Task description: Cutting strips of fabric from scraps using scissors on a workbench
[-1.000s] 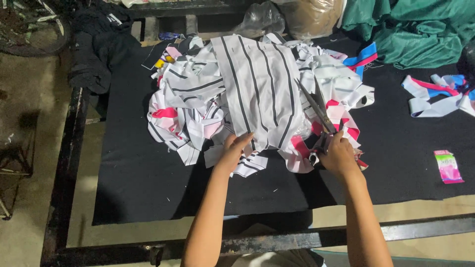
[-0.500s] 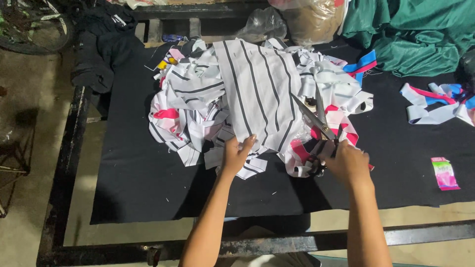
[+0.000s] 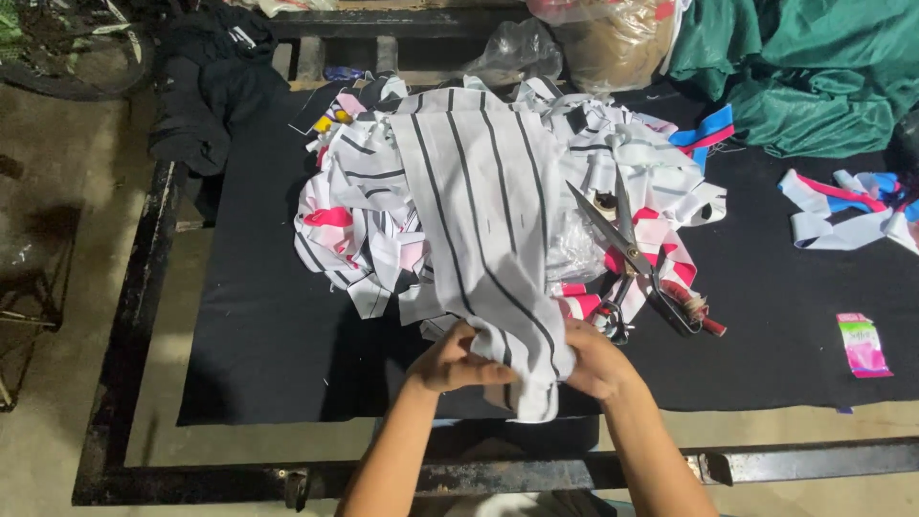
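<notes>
Two bare hands meet at the near end of a white fabric panel with thin black stripes (image 3: 483, 220), which lies draped over a heap of striped and pink offcuts (image 3: 359, 239) on the black cloth covering the table (image 3: 268, 354). The left hand (image 3: 450, 362) has its fingers curled shut on the panel's lower edge, and the right hand (image 3: 595, 362) pinches the same edge just beside it, so the hem bunches between them. To handle this well, I would judge that both grips should sit close to the edge and pull evenly, so the stripes run straight and the panel lifts free of the loose scraps beneath without dragging them along. A large pair of scissors (image 3: 632, 254) lies open on the heap just right of the panel, blades pointing away; the cloth is best kept off those blades.
</notes>
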